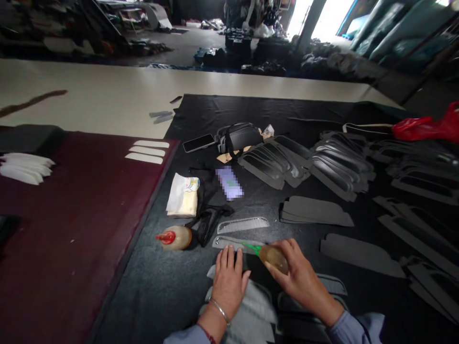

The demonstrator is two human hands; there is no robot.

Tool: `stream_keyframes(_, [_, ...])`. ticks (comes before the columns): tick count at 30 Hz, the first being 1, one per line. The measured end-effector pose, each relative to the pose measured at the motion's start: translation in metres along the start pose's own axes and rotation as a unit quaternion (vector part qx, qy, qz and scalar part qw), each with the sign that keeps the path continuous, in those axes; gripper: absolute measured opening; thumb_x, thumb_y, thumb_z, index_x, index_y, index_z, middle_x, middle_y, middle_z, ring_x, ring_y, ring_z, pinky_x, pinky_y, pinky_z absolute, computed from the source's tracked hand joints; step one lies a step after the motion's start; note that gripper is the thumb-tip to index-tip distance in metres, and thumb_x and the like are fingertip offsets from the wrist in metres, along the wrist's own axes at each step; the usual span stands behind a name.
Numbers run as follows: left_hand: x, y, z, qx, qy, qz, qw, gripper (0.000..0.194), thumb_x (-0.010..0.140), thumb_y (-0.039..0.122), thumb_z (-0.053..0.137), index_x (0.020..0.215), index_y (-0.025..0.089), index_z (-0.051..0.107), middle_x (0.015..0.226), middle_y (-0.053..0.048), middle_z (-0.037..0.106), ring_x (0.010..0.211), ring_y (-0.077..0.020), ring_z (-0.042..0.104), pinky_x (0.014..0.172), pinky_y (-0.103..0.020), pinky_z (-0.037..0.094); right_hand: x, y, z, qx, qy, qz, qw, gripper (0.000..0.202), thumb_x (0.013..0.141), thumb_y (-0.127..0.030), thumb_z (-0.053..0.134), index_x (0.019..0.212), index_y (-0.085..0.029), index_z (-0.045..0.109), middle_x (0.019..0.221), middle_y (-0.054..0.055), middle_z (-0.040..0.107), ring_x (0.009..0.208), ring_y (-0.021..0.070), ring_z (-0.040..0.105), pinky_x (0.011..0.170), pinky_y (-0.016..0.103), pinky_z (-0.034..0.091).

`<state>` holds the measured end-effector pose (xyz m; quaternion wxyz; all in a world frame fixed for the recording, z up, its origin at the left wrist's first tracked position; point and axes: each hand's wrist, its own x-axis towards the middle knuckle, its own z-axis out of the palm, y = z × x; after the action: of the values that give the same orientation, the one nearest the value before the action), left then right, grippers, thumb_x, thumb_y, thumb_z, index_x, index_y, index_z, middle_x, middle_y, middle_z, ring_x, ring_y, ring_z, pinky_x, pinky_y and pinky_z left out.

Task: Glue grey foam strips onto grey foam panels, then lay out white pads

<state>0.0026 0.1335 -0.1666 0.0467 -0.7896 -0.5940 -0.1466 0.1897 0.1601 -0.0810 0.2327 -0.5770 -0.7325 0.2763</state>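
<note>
My right hand point(296, 272) is wrapped round a glue bottle point(274, 258) with a green nozzle, tilted so its tip points left at a grey strip point(236, 242). Fingers flat and slightly apart, my left hand point(228, 279) rests at the near edge of that strip and holds nothing. Just beyond lies a second grey strip point(244, 224) with a shiny line along its upper edge. Below my hands are several light grey pieces point(253, 310), partly hidden by my left hand and wrist.
Left of my hands lie a bottle with a red cap point(176, 238) and a tissue pack point(182, 196). A phone point(199, 143) and a blurred purple item point(230, 183) lie farther back. Dark grey pieces point(315, 211) and stacked panels point(340, 162) cover the right side.
</note>
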Motion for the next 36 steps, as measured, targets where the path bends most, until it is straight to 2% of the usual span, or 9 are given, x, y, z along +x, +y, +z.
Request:
stream_keyframes(10, [-0.001, 0.001, 0.008, -0.006, -0.002, -0.014, 1.0, 0.046, 0.08, 0.038, 0.053, 0.122, 0.02, 0.051, 0.123, -0.016, 0.051, 0.117, -0.03, 0.044, 0.093, -0.047, 0.042, 0.015, -0.016, 0.015, 0.022, -0.009, -0.01, 1.0, 0.021, 0.079, -0.023, 0.055, 0.1, -0.021, 0.049, 0.095, 0.005, 0.046, 0.085, 0.0189, 0.053, 0.076, 0.033, 0.047])
stream_keyframes(17, [0.001, 0.003, 0.002, -0.032, -0.01, -0.037, 0.999, 0.044, 0.081, 0.036, 0.052, 0.123, 0.023, 0.051, 0.124, -0.015, 0.048, 0.116, -0.0296, 0.042, 0.094, -0.047, 0.041, 0.004, -0.006, 0.003, 0.008, -0.003, 0.006, 1.0, 0.021, 0.08, -0.024, 0.055, 0.1, -0.021, 0.047, 0.094, 0.005, 0.045, 0.084, 0.0186, 0.052, 0.074, 0.034, 0.047])
stream_keyframes(24, [0.004, 0.004, -0.004, -0.017, -0.027, -0.031, 0.999, 0.043, 0.082, 0.038, 0.049, 0.121, 0.021, 0.053, 0.123, -0.017, 0.045, 0.112, -0.0307, 0.043, 0.092, -0.047, 0.042, -0.007, 0.003, -0.006, -0.002, 0.012, 0.013, 1.0, 0.02, 0.081, -0.027, 0.054, 0.1, -0.021, 0.048, 0.092, 0.005, 0.046, 0.082, 0.0185, 0.052, 0.073, 0.033, 0.047])
stream_keyframes(36, [0.003, -0.002, -0.002, 0.039, -0.021, 0.023, 0.999, 0.042, 0.085, 0.035, 0.046, 0.123, 0.018, 0.051, 0.121, -0.019, 0.046, 0.111, -0.0306, 0.043, 0.088, -0.047, 0.043, -0.029, 0.02, -0.021, -0.014, 0.047, 0.052, 0.997, 0.023, 0.08, -0.027, 0.055, 0.101, -0.021, 0.049, 0.092, 0.004, 0.046, 0.083, 0.0183, 0.052, 0.074, 0.032, 0.045])
